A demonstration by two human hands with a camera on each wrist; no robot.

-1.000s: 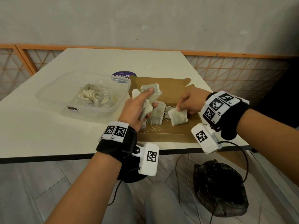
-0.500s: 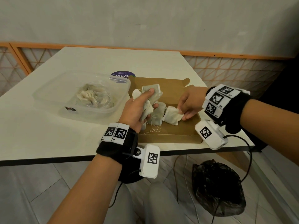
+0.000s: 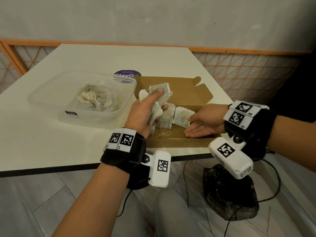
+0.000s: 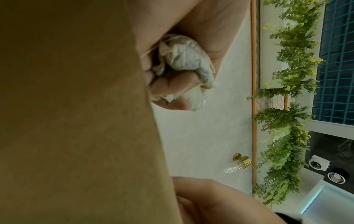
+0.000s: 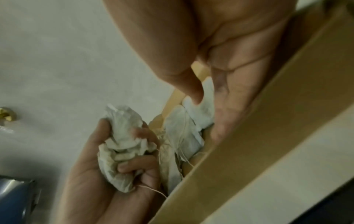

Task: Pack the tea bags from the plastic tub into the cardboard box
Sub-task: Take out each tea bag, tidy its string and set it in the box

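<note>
the left hand (image 3: 145, 113) is curled around a bunch of tea bags (image 3: 159, 100), thumb on top, strings dangling, held over the left edge of the cardboard box (image 3: 188, 142). the right hand (image 3: 203, 122) is spread, palm up and fingers straight, low in the box at about 3 o'clock from the left hand, its fingertips (image 3: 188, 132) just beside two loose tea bags (image 3: 181, 117) lying inside. the plastic tub (image 3: 51, 103) sits on the table (image 3: 51, 146) at 9 o'clock from the box, touching it, with more tea bags (image 3: 95, 101) heaped inside. a black bag (image 3: 229, 195) lies on the floor at 6 o'clock.
</note>
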